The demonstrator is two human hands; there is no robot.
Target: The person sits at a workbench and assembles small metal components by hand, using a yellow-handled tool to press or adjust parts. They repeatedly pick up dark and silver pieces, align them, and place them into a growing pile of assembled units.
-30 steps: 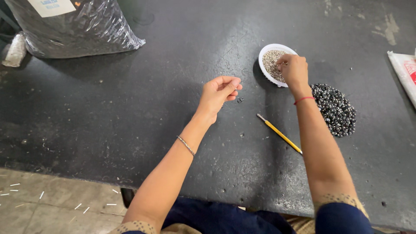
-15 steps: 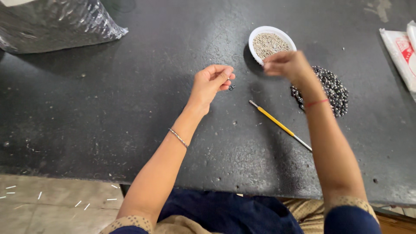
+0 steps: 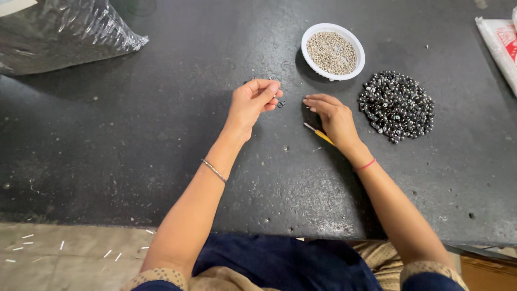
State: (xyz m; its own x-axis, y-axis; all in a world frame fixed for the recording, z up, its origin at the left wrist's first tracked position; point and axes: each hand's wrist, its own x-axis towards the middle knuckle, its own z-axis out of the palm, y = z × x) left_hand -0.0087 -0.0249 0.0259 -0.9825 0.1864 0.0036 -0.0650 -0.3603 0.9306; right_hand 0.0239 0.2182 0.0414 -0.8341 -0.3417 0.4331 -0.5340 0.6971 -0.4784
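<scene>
My left hand (image 3: 252, 103) is curled above the dark tabletop (image 3: 134, 140), its fingertips pinched on a small dark piece (image 3: 280, 103). My right hand (image 3: 333, 116) lies low just to its right, fingers close together and pointing toward the left hand. Whether the right hand holds anything is hidden. A thin yellow stick (image 3: 319, 134) lies on the table, partly under my right hand. Beyond it stands a white bowl (image 3: 308, 39) of tiny pale grey grains. To the right of my right hand sits a heap of shiny black beads (image 3: 397, 105).
A large clear plastic bag (image 3: 64, 32) of dark material lies at the far left. A white printed bag (image 3: 498, 43) lies at the far right edge. The table's near edge runs by my lap, with a pale floor (image 3: 54, 253) at lower left.
My right hand has come away from the white bowl, down and left toward my left hand. The left hand has stayed pinched in about the same place.
</scene>
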